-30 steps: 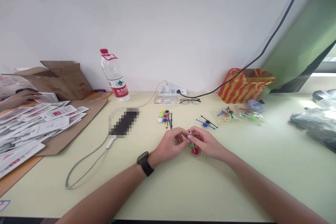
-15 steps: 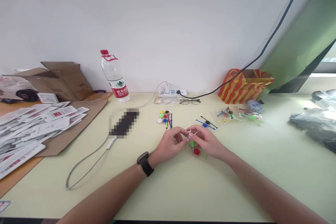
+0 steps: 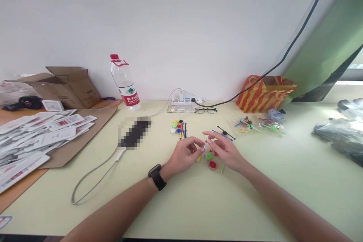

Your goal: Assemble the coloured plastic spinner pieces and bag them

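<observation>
Table (image 3: 170, 204), set against the wall (image 3: 181, 38), listed as I see it. Far left: pile of panels (image 3: 55, 134) on a cardboard sheet (image 3: 70, 149); carton (image 3: 72, 89) behind. Right of carton: water bottle (image 3: 127, 89). Back centre: power strip (image 3: 184, 99); eyeglasses (image 3: 205, 110) before it, rightward. Nearer: discs (image 3: 178, 126) beside arrow rods (image 3: 185, 130). Right: carrier bag (image 3: 252, 96), bagged parts (image 3: 246, 123) before it. Nearest: left hand (image 3: 184, 157), right hand (image 3: 227, 153), stick (image 3: 207, 146) between, loose discs (image 3: 212, 165) below on the table.

You are facing a plain pale wall (image 3: 159, 26); a pale green table (image 3: 181, 204) is stretching before it, a green curtain (image 3: 321, 45) is hanging at your right, and light is washing over that side.
</observation>
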The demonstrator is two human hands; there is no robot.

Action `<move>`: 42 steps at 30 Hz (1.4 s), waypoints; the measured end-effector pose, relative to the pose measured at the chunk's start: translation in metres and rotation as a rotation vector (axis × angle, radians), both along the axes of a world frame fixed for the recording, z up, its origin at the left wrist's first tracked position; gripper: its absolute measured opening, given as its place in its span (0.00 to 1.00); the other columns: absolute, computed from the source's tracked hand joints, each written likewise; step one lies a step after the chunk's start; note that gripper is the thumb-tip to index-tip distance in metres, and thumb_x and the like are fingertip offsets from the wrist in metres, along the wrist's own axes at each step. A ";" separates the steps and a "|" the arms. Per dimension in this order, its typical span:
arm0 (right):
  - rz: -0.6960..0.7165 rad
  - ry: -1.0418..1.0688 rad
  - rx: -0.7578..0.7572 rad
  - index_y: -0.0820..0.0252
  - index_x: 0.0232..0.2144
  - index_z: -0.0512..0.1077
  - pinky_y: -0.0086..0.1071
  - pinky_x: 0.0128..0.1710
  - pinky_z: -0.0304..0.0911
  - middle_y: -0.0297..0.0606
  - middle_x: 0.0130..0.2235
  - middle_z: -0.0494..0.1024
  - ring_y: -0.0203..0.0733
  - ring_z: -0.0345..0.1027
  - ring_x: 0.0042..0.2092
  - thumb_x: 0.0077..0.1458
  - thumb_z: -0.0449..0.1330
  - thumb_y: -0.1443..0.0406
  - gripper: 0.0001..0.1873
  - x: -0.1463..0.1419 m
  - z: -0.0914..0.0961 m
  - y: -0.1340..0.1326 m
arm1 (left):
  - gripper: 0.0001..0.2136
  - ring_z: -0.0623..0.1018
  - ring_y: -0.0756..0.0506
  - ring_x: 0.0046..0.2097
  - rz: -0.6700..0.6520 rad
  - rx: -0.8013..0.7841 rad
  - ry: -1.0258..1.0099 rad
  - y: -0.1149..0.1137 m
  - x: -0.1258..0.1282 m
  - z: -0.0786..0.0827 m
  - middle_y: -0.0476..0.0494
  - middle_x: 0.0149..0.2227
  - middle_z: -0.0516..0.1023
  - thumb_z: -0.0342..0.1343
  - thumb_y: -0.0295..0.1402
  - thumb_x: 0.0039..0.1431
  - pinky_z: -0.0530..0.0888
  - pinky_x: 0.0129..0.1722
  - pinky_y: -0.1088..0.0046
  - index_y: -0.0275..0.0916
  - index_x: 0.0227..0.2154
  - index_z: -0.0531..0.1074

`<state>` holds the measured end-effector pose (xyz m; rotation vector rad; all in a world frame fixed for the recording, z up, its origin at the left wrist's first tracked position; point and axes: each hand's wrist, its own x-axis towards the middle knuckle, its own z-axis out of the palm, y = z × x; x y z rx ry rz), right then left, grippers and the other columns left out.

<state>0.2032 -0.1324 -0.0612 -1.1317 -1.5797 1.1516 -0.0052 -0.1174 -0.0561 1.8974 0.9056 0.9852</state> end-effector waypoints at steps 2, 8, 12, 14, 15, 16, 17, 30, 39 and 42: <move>-0.006 0.007 -0.025 0.51 0.60 0.71 0.32 0.32 0.67 0.33 0.34 0.68 0.37 0.64 0.31 0.66 0.57 0.49 0.25 0.000 0.000 0.000 | 0.10 0.76 0.51 0.30 0.005 -0.005 -0.001 0.001 -0.001 -0.001 0.44 0.38 0.82 0.62 0.39 0.64 0.74 0.30 0.76 0.37 0.40 0.79; 0.029 0.015 -0.084 0.52 0.63 0.69 0.33 0.34 0.68 0.35 0.38 0.69 0.36 0.64 0.31 0.65 0.57 0.46 0.30 0.002 -0.003 0.002 | 0.12 0.78 0.49 0.32 -0.004 -0.031 -0.012 0.004 -0.003 -0.002 0.43 0.38 0.83 0.62 0.41 0.65 0.74 0.31 0.75 0.38 0.43 0.79; 0.040 -0.018 -0.089 0.54 0.61 0.69 0.33 0.33 0.66 0.34 0.35 0.69 0.37 0.64 0.31 0.66 0.56 0.45 0.30 0.002 -0.003 0.003 | 0.13 0.77 0.49 0.32 -0.015 -0.048 -0.024 0.004 -0.003 -0.003 0.42 0.39 0.83 0.61 0.42 0.65 0.74 0.31 0.74 0.38 0.44 0.79; 0.045 -0.035 -0.072 0.56 0.57 0.72 0.33 0.32 0.65 0.34 0.35 0.70 0.38 0.64 0.32 0.66 0.55 0.46 0.27 0.001 -0.001 0.003 | 0.13 0.77 0.49 0.33 -0.021 -0.056 -0.044 0.004 -0.004 -0.004 0.42 0.38 0.82 0.61 0.42 0.65 0.75 0.33 0.74 0.38 0.44 0.79; 0.059 -0.053 -0.048 0.57 0.52 0.74 0.32 0.32 0.64 0.34 0.34 0.71 0.38 0.64 0.32 0.67 0.54 0.46 0.25 0.001 0.000 0.003 | 0.13 0.77 0.48 0.33 -0.024 -0.059 -0.056 0.004 -0.004 -0.004 0.42 0.38 0.82 0.61 0.42 0.65 0.75 0.33 0.74 0.38 0.45 0.79; 0.076 -0.077 -0.016 0.58 0.45 0.76 0.32 0.32 0.62 0.34 0.32 0.70 0.37 0.63 0.31 0.68 0.53 0.46 0.23 0.001 0.001 0.003 | 0.13 0.77 0.48 0.34 -0.024 -0.061 -0.068 0.004 -0.004 -0.004 0.43 0.37 0.82 0.61 0.42 0.65 0.75 0.34 0.74 0.38 0.45 0.79; 0.093 -0.105 0.016 0.59 0.38 0.75 0.32 0.31 0.61 0.33 0.30 0.69 0.37 0.61 0.30 0.69 0.52 0.47 0.24 0.000 0.002 0.002 | 0.14 0.77 0.48 0.34 -0.018 -0.061 -0.077 0.005 -0.005 -0.004 0.43 0.37 0.82 0.61 0.42 0.65 0.75 0.34 0.73 0.38 0.45 0.79; 0.149 0.016 0.042 0.60 0.39 0.81 0.32 0.29 0.57 0.34 0.27 0.67 0.37 0.58 0.28 0.69 0.51 0.46 0.28 0.001 0.007 -0.003 | 0.15 0.77 0.49 0.32 0.045 -0.054 -0.036 0.008 -0.005 -0.005 0.41 0.38 0.83 0.61 0.44 0.64 0.73 0.31 0.74 0.37 0.43 0.79; 0.158 0.035 0.004 0.57 0.51 0.76 0.32 0.29 0.60 0.34 0.28 0.69 0.38 0.60 0.29 0.69 0.51 0.44 0.27 0.000 0.011 -0.002 | 0.15 0.76 0.49 0.31 0.034 -0.068 -0.035 0.007 -0.004 -0.005 0.43 0.37 0.82 0.62 0.45 0.64 0.73 0.31 0.74 0.38 0.42 0.79; 0.161 0.029 -0.003 0.56 0.52 0.75 0.32 0.30 0.61 0.33 0.29 0.68 0.38 0.61 0.30 0.70 0.51 0.46 0.26 -0.001 0.008 -0.003 | 0.14 0.77 0.49 0.32 0.033 -0.075 -0.056 0.008 -0.004 -0.005 0.43 0.38 0.82 0.62 0.44 0.63 0.73 0.31 0.74 0.38 0.42 0.79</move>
